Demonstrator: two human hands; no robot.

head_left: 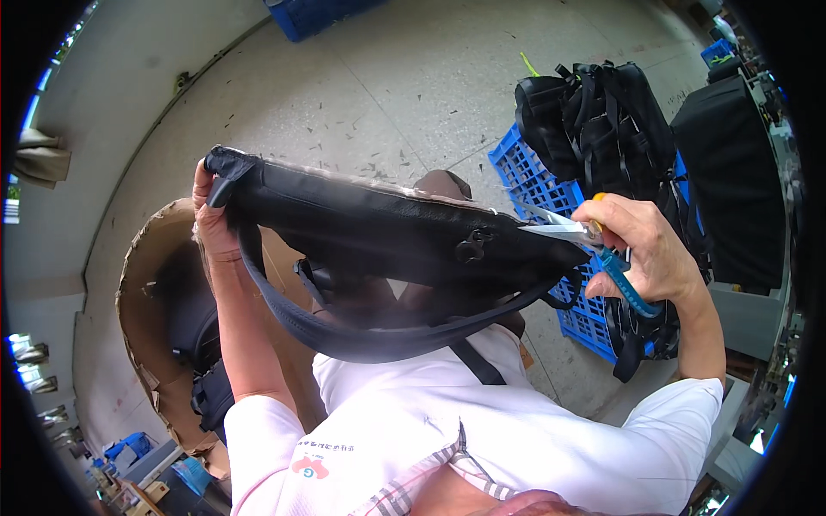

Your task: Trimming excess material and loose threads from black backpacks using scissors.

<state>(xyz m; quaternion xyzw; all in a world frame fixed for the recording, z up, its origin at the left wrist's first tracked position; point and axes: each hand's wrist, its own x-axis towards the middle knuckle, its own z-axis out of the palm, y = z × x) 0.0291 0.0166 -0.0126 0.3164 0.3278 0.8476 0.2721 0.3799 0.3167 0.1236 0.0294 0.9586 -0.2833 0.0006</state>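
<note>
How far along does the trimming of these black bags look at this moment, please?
Done, seemingly: black bags are piled on the blue crate. In hand: the left hand holds up one end of a black bag while the right hand works scissors at its other end. Left: more bags in the cardboard box.

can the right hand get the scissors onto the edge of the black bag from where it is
Probably yes: the right hand holds the scissors with the blades already at the black bag's edge, which the left hand holds up; nothing sits between them.
</note>
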